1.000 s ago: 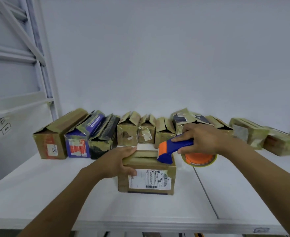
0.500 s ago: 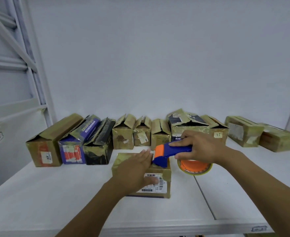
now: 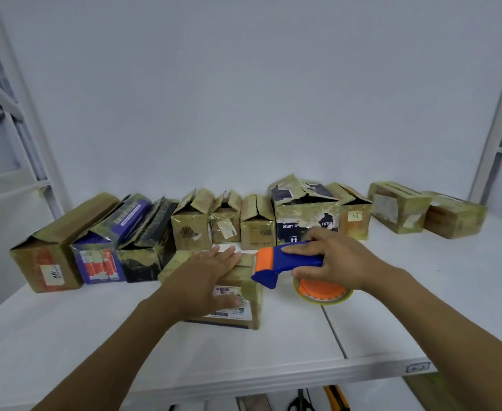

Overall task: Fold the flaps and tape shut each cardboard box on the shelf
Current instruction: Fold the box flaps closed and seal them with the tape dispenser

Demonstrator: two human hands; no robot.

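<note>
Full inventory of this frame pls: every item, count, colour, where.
front box: 1, brown with a white label, near the shelf's front edge
back-row boxes: 10, mostly brown, in a line along the wall, several flaps up; includes one blue box and one black box towards the left
tape dispenser: 1, blue and orange, at the front box's right top edge
tape roll: 1, yellowish on an orange hub, on the dispenser
shelf: 1, white
uprights: grey-white, left and right edges
tools under shelf: at least 2, black and yellow-black, cut off
left hand: flat on the front box's top
right hand: grips the dispenser handle
</note>
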